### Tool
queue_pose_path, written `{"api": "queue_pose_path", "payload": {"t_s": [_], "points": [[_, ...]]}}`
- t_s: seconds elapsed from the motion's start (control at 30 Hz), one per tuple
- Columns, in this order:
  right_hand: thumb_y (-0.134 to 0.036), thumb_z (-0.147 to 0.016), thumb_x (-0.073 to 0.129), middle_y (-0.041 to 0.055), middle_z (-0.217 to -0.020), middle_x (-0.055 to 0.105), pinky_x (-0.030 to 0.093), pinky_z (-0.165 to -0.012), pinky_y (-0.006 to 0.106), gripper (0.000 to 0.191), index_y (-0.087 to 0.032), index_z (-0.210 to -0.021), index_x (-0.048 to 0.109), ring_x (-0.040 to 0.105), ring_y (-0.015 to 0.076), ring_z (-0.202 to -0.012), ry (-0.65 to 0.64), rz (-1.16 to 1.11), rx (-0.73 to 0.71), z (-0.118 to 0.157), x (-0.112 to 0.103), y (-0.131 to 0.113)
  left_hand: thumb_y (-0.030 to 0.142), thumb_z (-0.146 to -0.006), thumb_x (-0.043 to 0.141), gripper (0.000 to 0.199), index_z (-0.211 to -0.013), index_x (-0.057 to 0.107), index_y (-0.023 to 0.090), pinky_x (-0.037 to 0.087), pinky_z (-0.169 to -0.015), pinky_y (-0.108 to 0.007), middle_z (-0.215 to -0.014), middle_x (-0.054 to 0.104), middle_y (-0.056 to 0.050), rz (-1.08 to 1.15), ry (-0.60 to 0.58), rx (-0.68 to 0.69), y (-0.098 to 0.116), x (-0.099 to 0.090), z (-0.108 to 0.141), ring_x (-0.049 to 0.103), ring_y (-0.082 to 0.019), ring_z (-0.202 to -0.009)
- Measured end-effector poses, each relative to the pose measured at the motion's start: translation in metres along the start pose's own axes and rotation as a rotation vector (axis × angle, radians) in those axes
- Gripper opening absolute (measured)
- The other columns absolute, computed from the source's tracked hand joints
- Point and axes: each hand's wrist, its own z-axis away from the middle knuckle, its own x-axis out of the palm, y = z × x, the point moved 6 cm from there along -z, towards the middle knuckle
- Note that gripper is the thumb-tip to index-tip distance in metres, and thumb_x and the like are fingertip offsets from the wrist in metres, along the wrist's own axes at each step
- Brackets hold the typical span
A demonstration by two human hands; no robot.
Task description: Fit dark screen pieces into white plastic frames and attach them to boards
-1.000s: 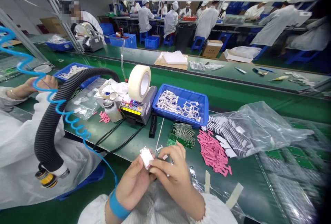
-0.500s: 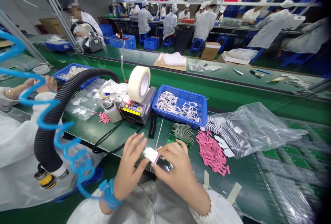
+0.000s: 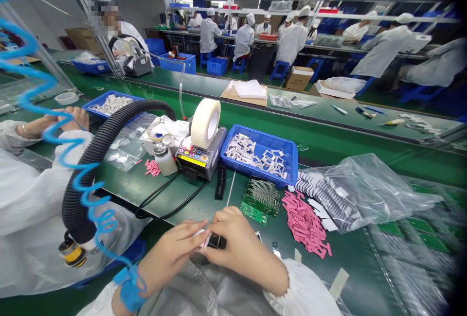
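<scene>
Near the front edge of the green bench, my left hand (image 3: 175,247) and my right hand (image 3: 233,243) are closed together round a small white piece (image 3: 203,239) with a dark, shiny part beside it. Fingers cover most of it. A blue strap (image 3: 129,289) circles my left wrist. Beyond my right hand lie green circuit boards (image 3: 260,199) and a heap of pink strips (image 3: 306,223). A blue tray (image 3: 260,155) holds white frames. Left of it, a grey tape dispenser (image 3: 204,153) carries a roll of tape (image 3: 206,122).
A black hose (image 3: 78,175) and a coiled blue cord (image 3: 78,146) cross the left side, beside a co-worker's hands (image 3: 75,119). A small bottle (image 3: 164,159) stands by the dispenser. Plastic bags (image 3: 379,184) and white pieces lie at right. Other people sit in the background.
My hands have come closer together round the white piece, and my left fingers, spread before, now lie over it. The whole view has shifted slightly, with bench items appearing lower and farther right.
</scene>
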Motion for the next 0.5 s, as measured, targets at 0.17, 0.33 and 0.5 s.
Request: {"api": "queue_pose_path", "payload": {"t_s": [0.17,0.33,0.5], "points": [[-0.048,-0.073,0.07,0.0015,-0.071,0.062,0.034,-0.074,0.031,0.029,-0.019,-0.072,0.068,0.054,0.0164,-0.072,-0.276,0.11,-0.106,-0.024,0.032,-0.024,0.011,-0.082,0.055,0.044,-0.12,0.059,0.033,0.026,-0.112,-0.043,-0.118,0.067,-0.004,0.214,0.041,-0.289,-0.018,-0.008,0.036,0.061,-0.02,-0.109],[-0.047,-0.083,0.06,0.0053,-0.08,0.068,0.038,-0.069,0.031,0.064,-0.015,-0.136,0.042,0.06,0.0214,-0.073,-0.121,0.234,-0.012,-0.059,0.012,-0.031,0.014,-0.071,0.07,0.024,-0.093,0.074,0.023,0.014,-0.116,-0.037,-0.104,0.073,-0.005,0.655,0.562,-0.955,-0.065,-0.007,0.113,0.06,-0.022,-0.111],[-0.048,-0.092,0.044,0.0087,-0.066,0.067,0.036,-0.056,0.03,0.064,-0.013,-0.144,0.03,0.063,0.0244,-0.061,0.002,0.636,0.31,-0.086,-0.022,0.012,0.013,-0.09,0.043,0.031,-0.115,0.062,0.015,0.051,-0.092,-0.032,-0.089,0.075,-0.007,1.204,1.377,-1.31,-0.113,0.008,0.216,0.069,-0.017,-0.09]]}}
